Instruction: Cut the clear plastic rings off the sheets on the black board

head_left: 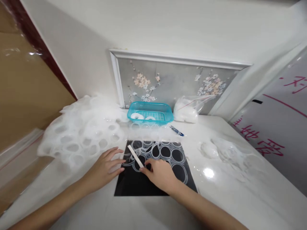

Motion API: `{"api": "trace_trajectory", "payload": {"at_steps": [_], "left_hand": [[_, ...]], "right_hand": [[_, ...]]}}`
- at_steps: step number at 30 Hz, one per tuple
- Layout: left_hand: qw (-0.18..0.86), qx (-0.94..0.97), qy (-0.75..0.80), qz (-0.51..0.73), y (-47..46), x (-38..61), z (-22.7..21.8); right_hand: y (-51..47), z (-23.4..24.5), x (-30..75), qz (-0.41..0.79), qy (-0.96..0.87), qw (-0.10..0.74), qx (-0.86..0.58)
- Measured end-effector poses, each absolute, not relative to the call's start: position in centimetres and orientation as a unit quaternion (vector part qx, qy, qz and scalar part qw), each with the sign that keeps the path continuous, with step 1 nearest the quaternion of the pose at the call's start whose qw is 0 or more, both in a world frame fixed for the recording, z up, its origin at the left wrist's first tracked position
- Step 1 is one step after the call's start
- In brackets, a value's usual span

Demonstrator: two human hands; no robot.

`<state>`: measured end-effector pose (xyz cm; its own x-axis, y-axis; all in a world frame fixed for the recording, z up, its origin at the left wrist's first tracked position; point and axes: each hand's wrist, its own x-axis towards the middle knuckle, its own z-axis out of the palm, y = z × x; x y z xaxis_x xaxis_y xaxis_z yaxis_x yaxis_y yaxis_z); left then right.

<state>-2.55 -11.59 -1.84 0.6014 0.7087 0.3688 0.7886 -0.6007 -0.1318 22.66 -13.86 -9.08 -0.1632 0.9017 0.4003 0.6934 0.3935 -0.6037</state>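
White strip (135, 156) meets the curled right hand (161, 174) (its grip I can't tell), left hand (104, 167) open.

Narrow flat white strip (135, 156) sits diagonally, far end angled left, over a translucent ring-patterned film sheet (171, 153), itself spread across the far part of a flat black mat (136, 187), near edge bare.
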Motion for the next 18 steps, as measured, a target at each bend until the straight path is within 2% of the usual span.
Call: {"api": "trace_trajectory", "payload": {"at_steps": [2, 5, 10, 13, 16, 18], "left_hand": [[0.152, -0.879, -0.430, -0.138, -11.6, -2.6, -2.4], [0.175, -0.875, -0.428, -0.144, -11.3, -2.8, -3.2], [0.185, -0.877, -0.418, -0.149, -10.6, -3.8, -4.2], [0.166, -0.885, -0.414, -0.134, -10.1, -4.0, -4.5], [0.137, -0.891, -0.411, -0.132, -9.9, -3.8, -4.6], [0.112, -0.892, -0.416, -0.136, -10.1, -3.5, -4.5]], "right_hand": [[-13.3, -8.3, 21.4, 0.123, -0.744, 0.344, -0.559], [-12.7, -7.5, 20.5, 0.164, -0.739, 0.344, -0.555], [-13.0, -7.7, 21.8, 0.278, -0.748, 0.342, -0.496], [-14.4, -8.8, 23.5, 0.413, -0.723, 0.349, -0.430], [-16.4, -10.6, 25.5, 0.578, -0.608, 0.433, -0.331], [-17.7, -11.8, 27.2, 0.594, -0.523, 0.524, -0.314]]}}
